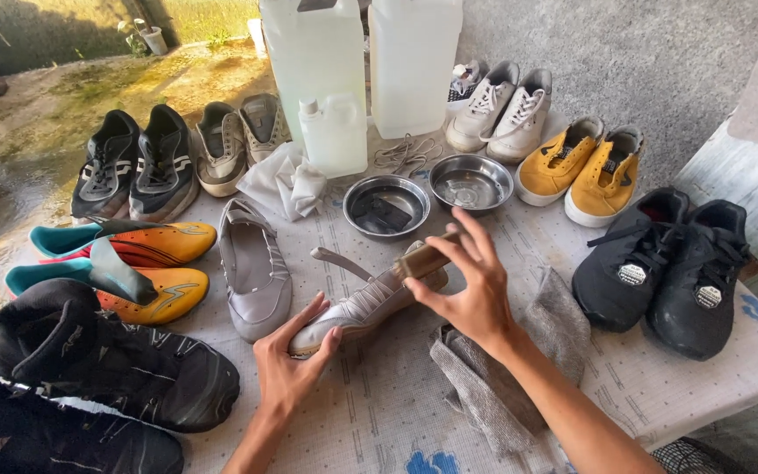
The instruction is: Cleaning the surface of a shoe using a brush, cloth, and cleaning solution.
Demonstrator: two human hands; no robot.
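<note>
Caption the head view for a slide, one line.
Left hand steadies a grey flat shoe while right hand presses a brush on it, amid paired shoes.

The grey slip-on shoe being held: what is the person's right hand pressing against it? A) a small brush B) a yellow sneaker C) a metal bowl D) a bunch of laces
A: the right hand holds a small brush against the heel end of the grey slip-on shoe, while the left hand steadies its toe.
</note>
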